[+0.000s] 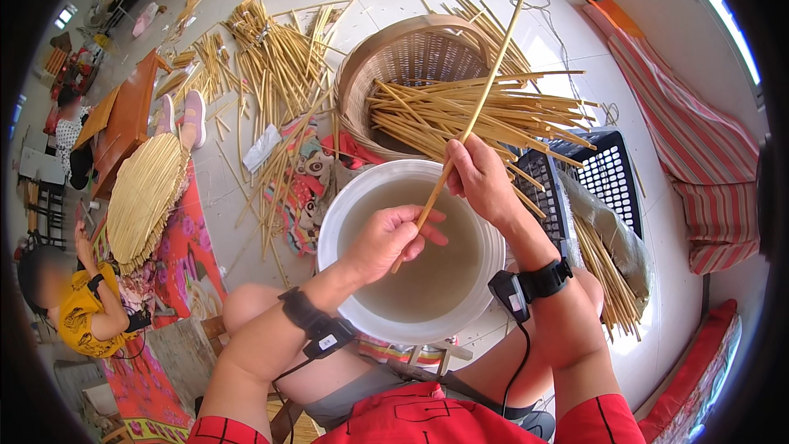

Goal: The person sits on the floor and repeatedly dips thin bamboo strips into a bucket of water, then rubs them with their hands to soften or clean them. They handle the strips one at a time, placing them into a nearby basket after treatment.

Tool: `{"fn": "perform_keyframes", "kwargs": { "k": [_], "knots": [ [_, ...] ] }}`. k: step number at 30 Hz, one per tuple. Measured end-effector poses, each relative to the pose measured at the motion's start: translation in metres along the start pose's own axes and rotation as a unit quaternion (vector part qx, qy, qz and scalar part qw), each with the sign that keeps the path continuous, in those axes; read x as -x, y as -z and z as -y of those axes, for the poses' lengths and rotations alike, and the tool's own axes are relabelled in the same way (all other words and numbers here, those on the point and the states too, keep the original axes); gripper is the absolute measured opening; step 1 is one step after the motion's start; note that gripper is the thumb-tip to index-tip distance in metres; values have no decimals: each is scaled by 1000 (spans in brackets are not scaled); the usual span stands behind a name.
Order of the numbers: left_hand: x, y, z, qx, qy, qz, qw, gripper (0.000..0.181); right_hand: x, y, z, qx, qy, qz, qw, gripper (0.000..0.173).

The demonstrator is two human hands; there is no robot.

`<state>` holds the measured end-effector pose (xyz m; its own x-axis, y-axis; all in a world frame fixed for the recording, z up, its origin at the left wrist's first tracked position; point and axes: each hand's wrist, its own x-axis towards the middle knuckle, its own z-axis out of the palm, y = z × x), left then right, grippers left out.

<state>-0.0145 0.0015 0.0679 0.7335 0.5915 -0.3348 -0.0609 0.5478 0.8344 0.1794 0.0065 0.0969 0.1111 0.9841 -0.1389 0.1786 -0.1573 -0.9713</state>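
A long straw-coloured plant stalk (493, 77) slants across the view in both hands. My left hand (394, 237) pinches it near its lower end, thumb against the fingers. Farther up, my right hand (478, 176) grips the same stalk between thumb and curled fingers. Both hands are above a white plastic bucket (330, 222) of cloudy, greyish water (425, 287). Just beyond the bucket stands a woven basket (357, 86) with an arched handle. Many similar stalks (456, 108) lie in it and stick out to the right.
Loose stalks and tied bundles (277, 43) cover the floor at the upper left. A black plastic crate (607, 179) and a sack of stalks (610, 280) stand at the right. On the left a person in yellow (92, 317) sits near a round stalk mat (148, 197). A striped cloth (684, 135) hangs at the right.
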Motion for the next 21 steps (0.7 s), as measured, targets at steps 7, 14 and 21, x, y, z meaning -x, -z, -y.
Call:
{"fn": "perform_keyframes", "kwargs": {
  "k": [7, 14, 21],
  "knots": [
    [1, 10, -7, 73, 47, 40, 995, 33, -3, 8, 0, -51, 13, 11, 999, 23],
    [5, 5, -16, -20, 30, 34, 999, 30, -8, 25, 5, -64, -32, -71, 995, 19],
    [3, 6, -11, -56, 37, 21, 998, 21, -8, 22, 1, -120, -27, -37, 992, 26]
  ]
}}
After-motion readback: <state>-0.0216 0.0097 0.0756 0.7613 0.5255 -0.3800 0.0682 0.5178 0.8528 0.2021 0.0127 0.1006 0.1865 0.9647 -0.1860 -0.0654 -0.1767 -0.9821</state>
